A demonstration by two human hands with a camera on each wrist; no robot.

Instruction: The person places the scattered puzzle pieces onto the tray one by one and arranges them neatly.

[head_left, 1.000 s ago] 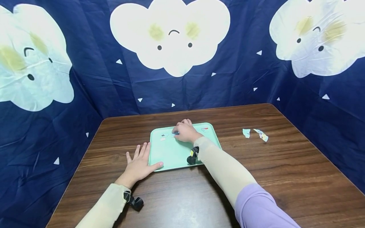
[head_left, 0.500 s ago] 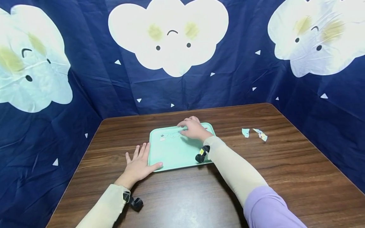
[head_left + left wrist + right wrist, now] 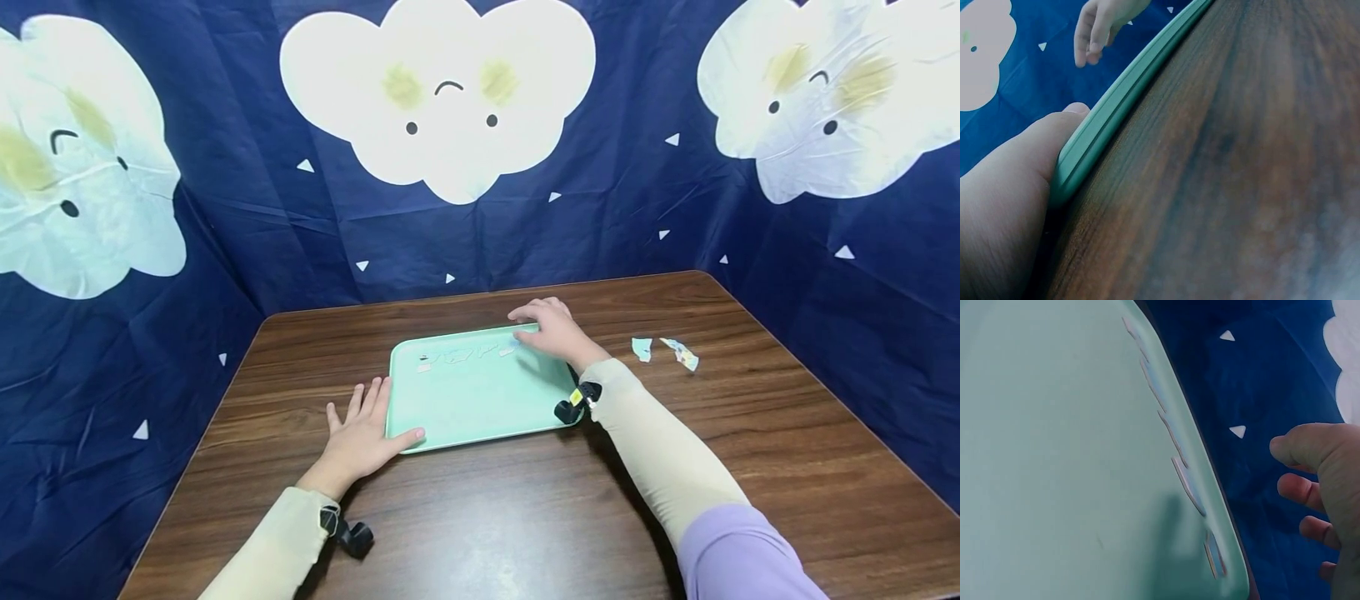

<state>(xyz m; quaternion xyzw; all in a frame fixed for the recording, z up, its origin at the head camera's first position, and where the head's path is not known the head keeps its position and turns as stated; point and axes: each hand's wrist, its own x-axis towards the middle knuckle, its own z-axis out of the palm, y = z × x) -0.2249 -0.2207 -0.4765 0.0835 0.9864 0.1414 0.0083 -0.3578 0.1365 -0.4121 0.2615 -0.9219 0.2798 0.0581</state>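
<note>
A mint-green tray (image 3: 472, 408) lies on the table. My left hand (image 3: 358, 437) rests at its near left corner with the fingers spread along the left side and the thumb over the near rim. Over the far right part of the tray, my right hand (image 3: 557, 335) hovers with loosely bent fingers and nothing visible in them. Several thin, flat, irregular pieces, like torn card or paper, lie in a row along the far rim; one piece (image 3: 1189, 487) shows in the right wrist view, another (image 3: 1215, 555) closer to the tray's corner. The right hand partly hides that corner.
On the brown wooden table (image 3: 480, 517), right of the tray, lie a pale blue scrap (image 3: 641, 349) and a patterned scrap (image 3: 680, 353). A dark blue curtain (image 3: 420, 242) with white clouds hangs behind the table's far edge and at both sides.
My right hand has moved right along the tray's far side, away from a bluish piece its fingers were on, uncovering more of the row. My left hand has stayed at the tray's corner.
</note>
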